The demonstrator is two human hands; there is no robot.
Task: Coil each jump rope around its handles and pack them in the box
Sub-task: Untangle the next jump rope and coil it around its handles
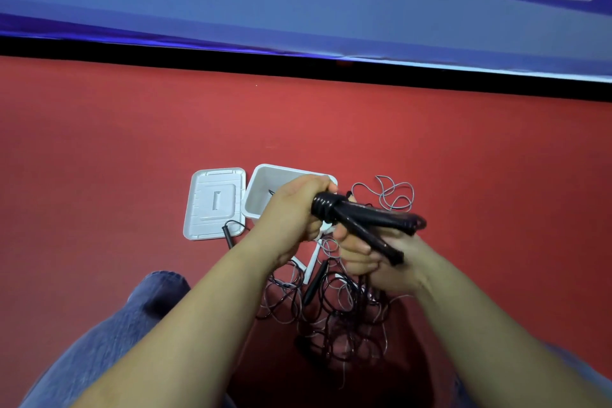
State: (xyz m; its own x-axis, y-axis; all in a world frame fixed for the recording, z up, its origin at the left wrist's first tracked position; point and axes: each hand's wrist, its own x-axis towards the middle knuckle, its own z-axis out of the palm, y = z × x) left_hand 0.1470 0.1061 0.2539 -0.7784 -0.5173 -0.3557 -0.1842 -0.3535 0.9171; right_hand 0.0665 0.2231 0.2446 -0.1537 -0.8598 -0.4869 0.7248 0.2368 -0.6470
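A black jump rope [356, 223] is held over the red floor, its cord wound in tight turns around the top of its two black handles. My left hand [294, 209] grips the wound end. My right hand [367, 258] is closed on the lower handle ends and on the cord running down. Behind my hands stands the white box [265, 185], open, with its inside mostly hidden. A tangle of loose ropes [334, 315], black and pale, lies on the floor below my hands, with a black handle [314, 281] and a white handle [313, 262] in it.
The white lid [215, 202] lies flat to the left of the box, with another black handle [228, 235] at its near edge. A thin grey cord [394, 192] loops on the floor to the right. My knee in jeans [109, 334] is at lower left. A blue banner [298, 10] runs across the back.
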